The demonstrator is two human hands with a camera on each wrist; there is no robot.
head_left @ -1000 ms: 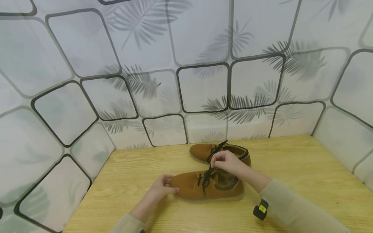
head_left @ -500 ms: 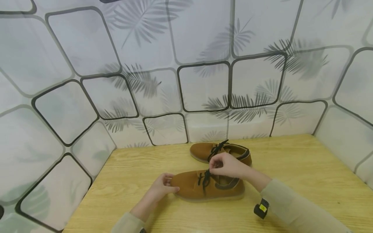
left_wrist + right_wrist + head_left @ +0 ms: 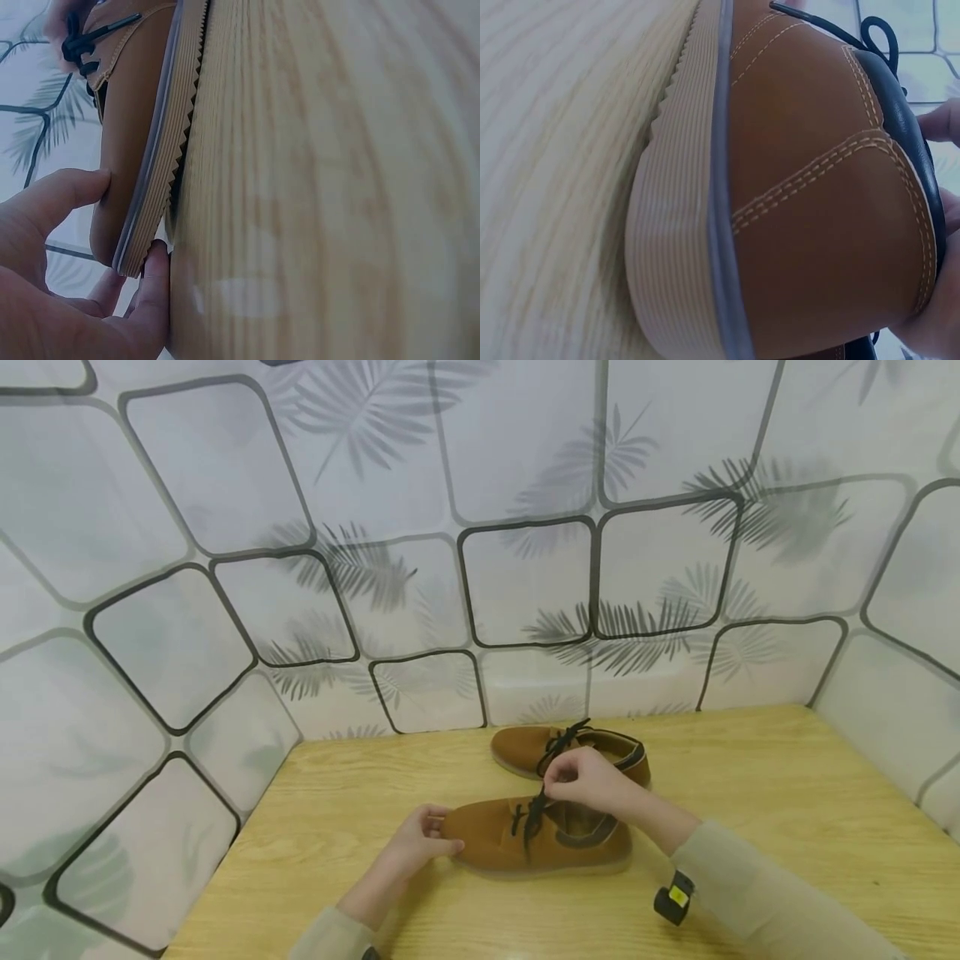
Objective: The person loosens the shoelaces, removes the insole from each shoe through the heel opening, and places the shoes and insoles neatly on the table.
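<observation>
A brown lace-up shoe (image 3: 480,837) stands upright on its sole, toe to the left. My left hand (image 3: 409,850) grips its toe, the thumb (image 3: 86,187) on the upper and the other fingers around the front end of the sole. At the lacing, my right hand (image 3: 592,783) pinches the black shoelace (image 3: 536,810) between thumb and fingertips, just above the tongue. The rest of the lace hangs over the shoe's near side. Only part of the right hand shows in the right wrist view, beyond the heel collar (image 3: 904,135).
A matching brown shoe (image 3: 523,747), laces tied, sits right behind the first, partly covered by my right hand. Both are on a wood-grain table (image 3: 360,777). Behind it rises a patterned wall covering (image 3: 525,585), with more at both sides.
My right hand dips slightly toward the lacing, then rises again with the lace. The lace loop on the near side looks narrower now. My left hand stays at the toe.
</observation>
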